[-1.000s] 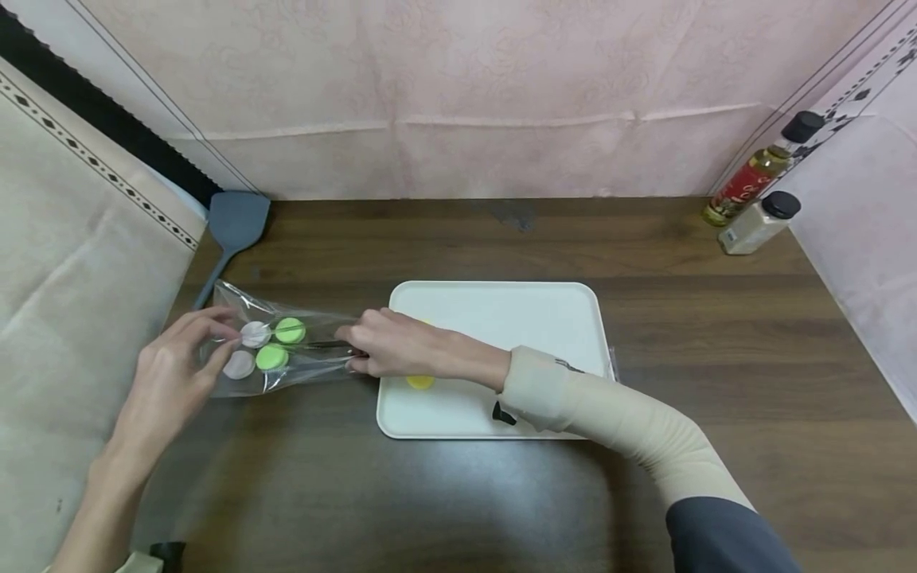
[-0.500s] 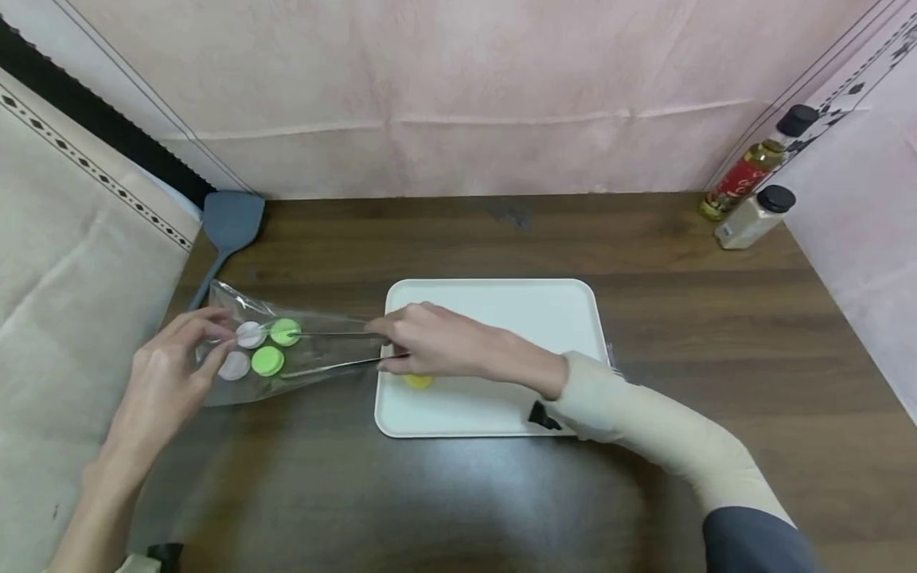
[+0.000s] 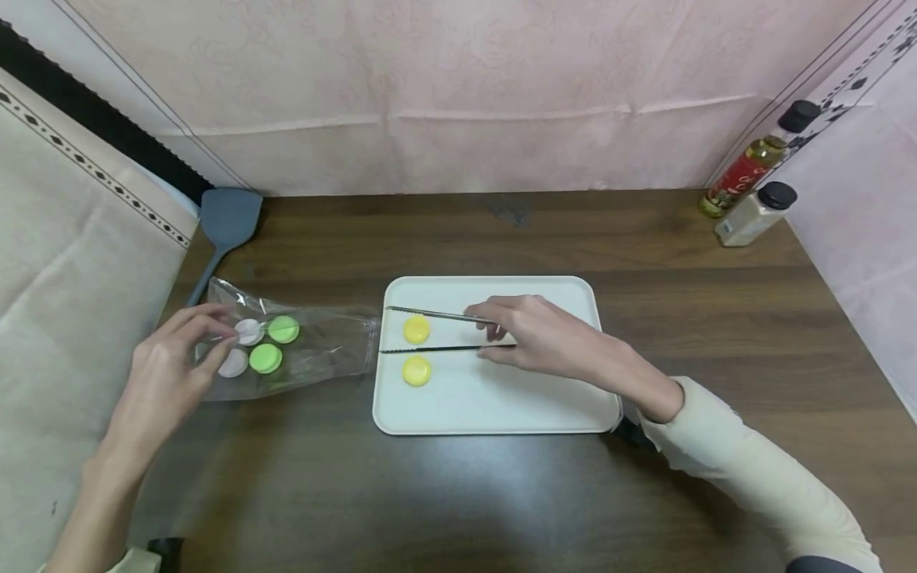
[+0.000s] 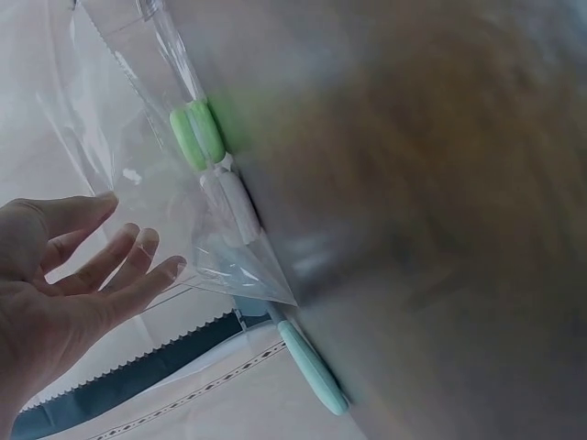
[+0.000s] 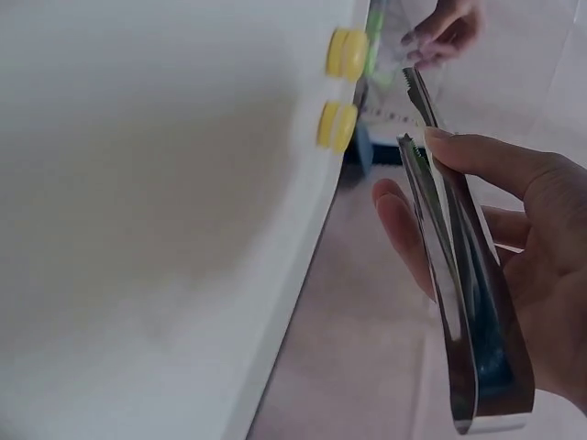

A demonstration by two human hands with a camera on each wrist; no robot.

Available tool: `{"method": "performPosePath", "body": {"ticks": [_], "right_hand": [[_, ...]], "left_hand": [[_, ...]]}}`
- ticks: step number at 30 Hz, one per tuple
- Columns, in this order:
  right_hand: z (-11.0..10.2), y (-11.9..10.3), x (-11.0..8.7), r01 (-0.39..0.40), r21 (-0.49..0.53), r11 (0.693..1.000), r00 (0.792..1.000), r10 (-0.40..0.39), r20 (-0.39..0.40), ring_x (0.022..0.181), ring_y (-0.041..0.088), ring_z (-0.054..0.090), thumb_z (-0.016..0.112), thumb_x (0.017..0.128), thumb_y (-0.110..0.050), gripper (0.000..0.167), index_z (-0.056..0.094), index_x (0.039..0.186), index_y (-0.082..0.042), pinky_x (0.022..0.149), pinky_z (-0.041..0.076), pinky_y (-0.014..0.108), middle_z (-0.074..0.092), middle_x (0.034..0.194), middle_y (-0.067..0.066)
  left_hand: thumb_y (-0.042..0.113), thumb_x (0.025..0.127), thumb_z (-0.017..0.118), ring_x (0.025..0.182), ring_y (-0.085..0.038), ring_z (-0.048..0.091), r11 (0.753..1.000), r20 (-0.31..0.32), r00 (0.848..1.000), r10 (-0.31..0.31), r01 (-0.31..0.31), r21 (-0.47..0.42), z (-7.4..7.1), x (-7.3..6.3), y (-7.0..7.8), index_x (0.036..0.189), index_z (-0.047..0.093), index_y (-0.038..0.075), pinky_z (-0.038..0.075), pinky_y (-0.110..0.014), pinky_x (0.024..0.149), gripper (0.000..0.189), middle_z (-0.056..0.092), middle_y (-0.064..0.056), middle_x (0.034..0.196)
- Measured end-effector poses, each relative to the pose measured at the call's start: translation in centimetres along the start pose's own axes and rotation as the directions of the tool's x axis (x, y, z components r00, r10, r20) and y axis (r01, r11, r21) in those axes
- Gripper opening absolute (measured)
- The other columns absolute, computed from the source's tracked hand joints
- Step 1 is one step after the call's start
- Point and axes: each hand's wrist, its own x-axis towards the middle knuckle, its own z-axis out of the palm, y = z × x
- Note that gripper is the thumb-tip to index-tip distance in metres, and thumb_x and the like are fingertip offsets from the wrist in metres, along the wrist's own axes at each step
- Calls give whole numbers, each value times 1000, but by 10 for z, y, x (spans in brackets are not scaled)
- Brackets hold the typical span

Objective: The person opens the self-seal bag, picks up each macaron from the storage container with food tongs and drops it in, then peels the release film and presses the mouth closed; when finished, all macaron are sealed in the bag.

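In the head view, my left hand [image 3: 175, 362] pinches the edge of a clear plastic bag [image 3: 337, 342] lying left of the tray. Two green macarons [image 3: 266, 358] and two pale macarons [image 3: 233, 363] lie inside the bag. Metal tongs [image 5: 477, 302] are gripped in my right hand [image 3: 548, 334], held above the white tray [image 3: 494, 414]. The tongs' arms stand apart, with nothing between their toothed tips in the right wrist view. Two yellow macarons [image 3: 416, 371] sit near the tray's left edge, beneath and beside the tongs.
A grey-blue spatula [image 3: 231, 219] leans at the back left, behind the bag. At the back right stand a red-labelled oil bottle [image 3: 745, 171] and a black-capped jar [image 3: 755, 215]. Patterned cloth [image 3: 501, 95] hangs behind the wooden table [image 3: 466, 509].
My right hand has drawn the tongs out of the bag and moved right over the tray, uncovering both yellow macarons. My left hand has stayed at the bag.
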Motion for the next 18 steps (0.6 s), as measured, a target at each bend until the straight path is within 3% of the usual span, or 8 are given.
{"method": "performPosePath", "body": {"ticks": [8,14,18], "right_hand": [[1,24,-16,-90,9,996,996,90,11,90,10,78,87,94,-7,42,73,132,3,82,65,36,81,111,10],[9,34,-16,-93,-5,996,995,94,42,85,6,72,85,95,-6,37,74,129,4,80,64,36,77,100,5],[13,36,-16,-81,-3,997,996,81,37,83,5,70,85,95,-6,35,74,128,3,80,63,35,76,98,4]], "left_hand": [[-16,87,80,110,-41,66,1000,-10,1000,2,-2,-1,-1,2,1,95,76,-6,25,3,98,14,74,-22,126],[-17,87,80,111,-42,66,1000,-19,1000,0,0,7,-2,1,0,94,76,-5,25,4,99,14,75,-22,127],[-17,87,80,113,-33,67,1000,-21,1000,0,1,6,-2,1,-1,94,76,-4,25,4,100,15,75,-21,127]]}}
